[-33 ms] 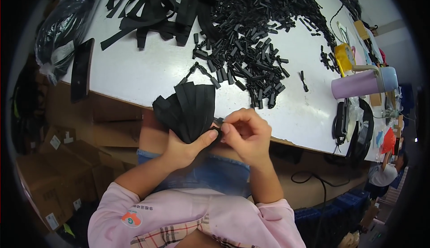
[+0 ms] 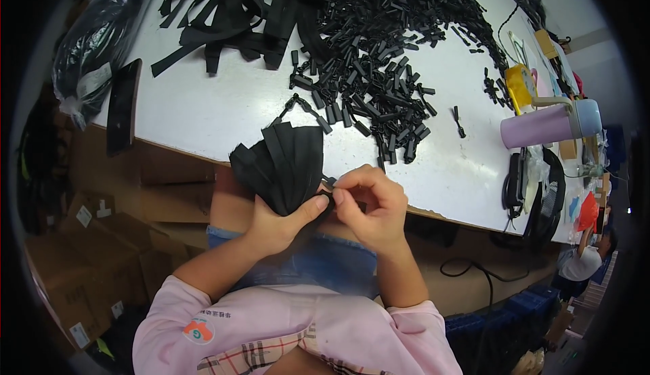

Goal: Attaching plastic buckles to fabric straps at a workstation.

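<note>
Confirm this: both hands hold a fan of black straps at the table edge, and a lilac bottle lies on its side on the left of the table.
Wrong in one respect. The head view shows the lilac bottle lying on its side on the right of the table, not the left. The left hand and right hand do hold the fan of black straps at the table edge.

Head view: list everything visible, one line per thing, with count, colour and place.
table: one, white, across the upper half
small plastic pieces: a large heap, black, table centre
straps: a loose pile, black, table's far left
strap bundle: one fanned bunch, black, at the near table edge
phone: one, black, table's left edge
plastic bag: one, dark, far left
bottle: one, lilac, lying at right
cardboard boxes: several, brown, lower left
left hand: holds the bundle
right hand: pinches at the bundle's lower end
</note>
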A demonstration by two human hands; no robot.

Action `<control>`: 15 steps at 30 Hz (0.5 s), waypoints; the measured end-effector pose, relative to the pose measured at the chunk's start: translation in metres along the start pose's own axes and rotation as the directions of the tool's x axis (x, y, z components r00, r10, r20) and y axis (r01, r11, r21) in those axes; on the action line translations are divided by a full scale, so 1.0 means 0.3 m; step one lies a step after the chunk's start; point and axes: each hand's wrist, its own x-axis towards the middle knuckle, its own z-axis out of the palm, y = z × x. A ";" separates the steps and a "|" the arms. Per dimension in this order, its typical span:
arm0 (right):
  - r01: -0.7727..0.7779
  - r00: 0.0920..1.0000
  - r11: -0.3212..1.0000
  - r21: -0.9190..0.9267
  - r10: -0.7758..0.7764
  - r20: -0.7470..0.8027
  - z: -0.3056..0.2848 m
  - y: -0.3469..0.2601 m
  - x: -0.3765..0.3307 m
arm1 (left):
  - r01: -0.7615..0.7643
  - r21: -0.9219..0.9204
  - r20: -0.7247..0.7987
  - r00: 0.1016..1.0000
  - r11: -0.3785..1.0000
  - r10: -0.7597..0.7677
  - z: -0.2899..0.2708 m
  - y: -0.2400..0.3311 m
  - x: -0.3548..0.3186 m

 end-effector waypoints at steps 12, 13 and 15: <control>0.112 0.993 0.976 -0.188 -0.103 0.061 -0.036 0.000 -0.017 | 0.015 0.004 0.045 0.999 1.000 -0.015 0.002 -0.021 0.005; 0.091 0.994 0.976 -0.197 -0.078 0.072 -0.035 -0.008 -0.015 | 0.019 0.021 0.037 0.999 1.000 -0.020 0.001 -0.021 0.003; 0.079 0.995 0.987 -0.140 -0.070 0.068 -0.033 -0.002 -0.016 | 0.000 0.007 0.034 0.999 1.000 0.000 0.005 -0.022 0.002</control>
